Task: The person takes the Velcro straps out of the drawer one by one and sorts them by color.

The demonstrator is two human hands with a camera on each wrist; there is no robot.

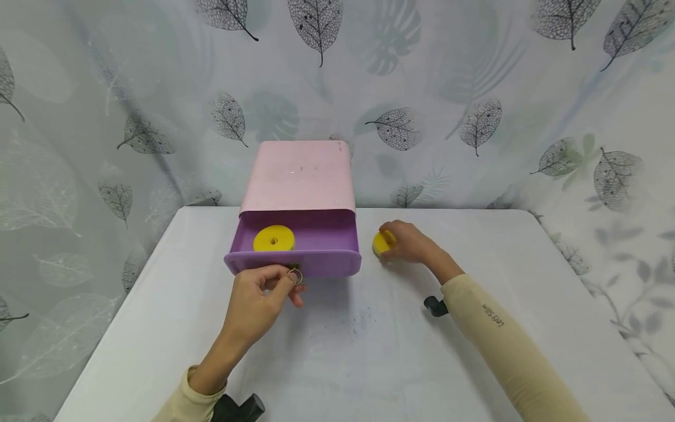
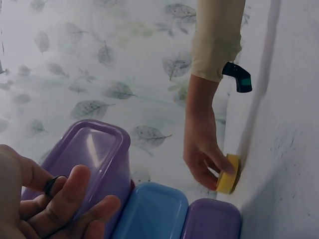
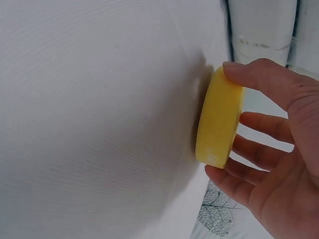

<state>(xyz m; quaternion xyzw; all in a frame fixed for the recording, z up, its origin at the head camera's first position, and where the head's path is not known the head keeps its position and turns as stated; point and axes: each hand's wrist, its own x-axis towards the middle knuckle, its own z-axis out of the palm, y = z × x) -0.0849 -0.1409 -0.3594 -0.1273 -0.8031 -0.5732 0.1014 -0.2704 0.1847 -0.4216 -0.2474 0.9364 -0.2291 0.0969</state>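
Note:
A purple drawer [image 1: 332,265] stands pulled out of a pink cabinet [image 1: 302,176]. In it lies a yellow disc [image 1: 263,241] with a small hole in its middle. At the drawer front, my left hand [image 1: 255,302] pinches a small metal ring pull [image 1: 302,274] between thumb and finger. To the right of the cabinet, my right hand [image 1: 410,243] grips a second yellow disc [image 3: 219,119] by its rim, thumb on one side and fingers on the other. This disc is close over the white table [image 1: 358,363].
Below the open drawer, a blue drawer [image 2: 154,211] and another purple drawer [image 2: 214,219] appear in the left wrist view. A leaf-patterned curtain [image 1: 437,82] hangs behind the table. Black wrist-worn pieces [image 1: 435,306] stick out by the sleeves.

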